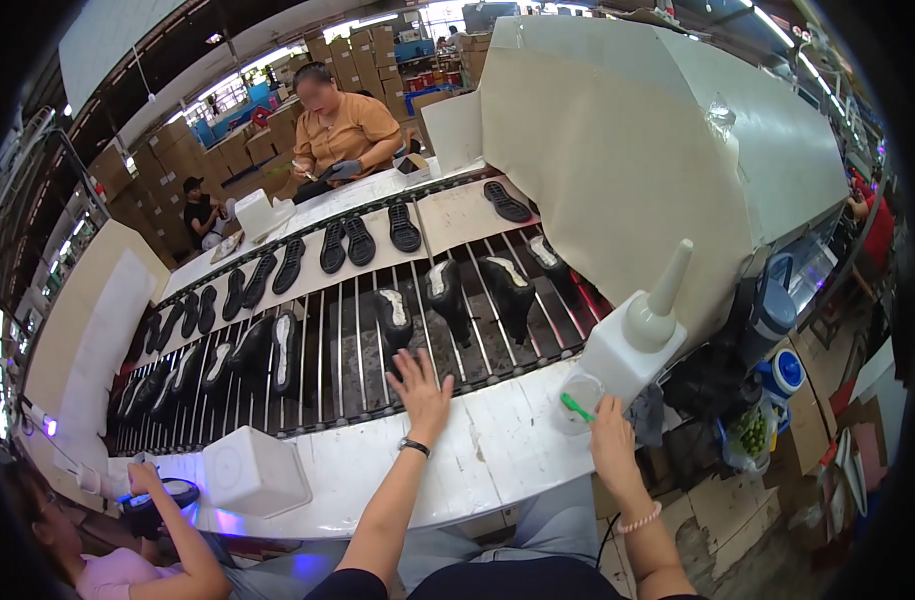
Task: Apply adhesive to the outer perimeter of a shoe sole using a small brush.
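At the counter edge your left hand reaches flat, fingers spread and empty, toward the black shoe on the rollers, so grab its heel while your right hand pinches the green brush over the cup.

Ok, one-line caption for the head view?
Left hand reaches toward black shoes on the roller conveyor; right hand rests by a clear cup.

A factory hall with stacked cardboard boxes, bright ceiling strip lights and a littered floor.
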Demonstrator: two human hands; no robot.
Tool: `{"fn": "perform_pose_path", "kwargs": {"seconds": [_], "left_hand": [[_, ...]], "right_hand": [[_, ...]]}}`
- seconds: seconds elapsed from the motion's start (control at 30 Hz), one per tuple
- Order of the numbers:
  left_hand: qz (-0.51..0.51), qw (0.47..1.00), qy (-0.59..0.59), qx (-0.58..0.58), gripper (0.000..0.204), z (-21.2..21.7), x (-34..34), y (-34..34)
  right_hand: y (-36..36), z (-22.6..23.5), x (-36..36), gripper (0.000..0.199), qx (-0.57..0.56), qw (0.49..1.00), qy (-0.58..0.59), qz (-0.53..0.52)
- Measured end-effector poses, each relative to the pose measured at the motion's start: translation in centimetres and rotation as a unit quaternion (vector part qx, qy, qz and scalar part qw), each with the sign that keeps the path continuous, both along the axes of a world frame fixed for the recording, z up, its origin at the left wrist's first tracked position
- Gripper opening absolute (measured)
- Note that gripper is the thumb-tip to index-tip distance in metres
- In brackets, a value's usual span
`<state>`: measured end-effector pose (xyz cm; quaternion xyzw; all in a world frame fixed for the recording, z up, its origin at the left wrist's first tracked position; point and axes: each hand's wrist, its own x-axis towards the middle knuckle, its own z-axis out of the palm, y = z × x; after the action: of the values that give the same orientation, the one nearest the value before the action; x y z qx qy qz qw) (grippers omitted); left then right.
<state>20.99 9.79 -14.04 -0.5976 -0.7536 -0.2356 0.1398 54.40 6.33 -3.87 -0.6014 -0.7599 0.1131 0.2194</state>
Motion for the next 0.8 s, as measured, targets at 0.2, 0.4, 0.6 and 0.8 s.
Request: {"fn": "perform_pose_path", "kwargs": {"seconds": [0.2, 0.4, 0.6, 0.8], "left_hand": [[0.18, 0.963, -0.2, 0.0, 0.083, -1.8, -4.3, -2.1], [0.142, 0.979, -0.137, -0.045, 0.083, -1.5, -4.0, -3.0], [0.137, 0.977, -0.151, -0.069, 0.082, -2.0, -4.0, -2.9], [0.145, 0.975, -0.153, -0.066, 0.079, -1.7, -4.1, -3.0]], "right_hand": [[0.1, -0.9, -1.4, 0.031, 0.018, 0.999, -0.032, -0.016], [-1.4, -1.3, -0.9, 0.039, -0.006, 0.996, -0.001, -0.092], [-3.0, 4.5, 0.0, 0.052, 0.014, 0.993, 0.104, -0.062], [-1.5, 15.5, -2.7, 0.053, 0.339, 0.873, 0.134, 0.323]]}}
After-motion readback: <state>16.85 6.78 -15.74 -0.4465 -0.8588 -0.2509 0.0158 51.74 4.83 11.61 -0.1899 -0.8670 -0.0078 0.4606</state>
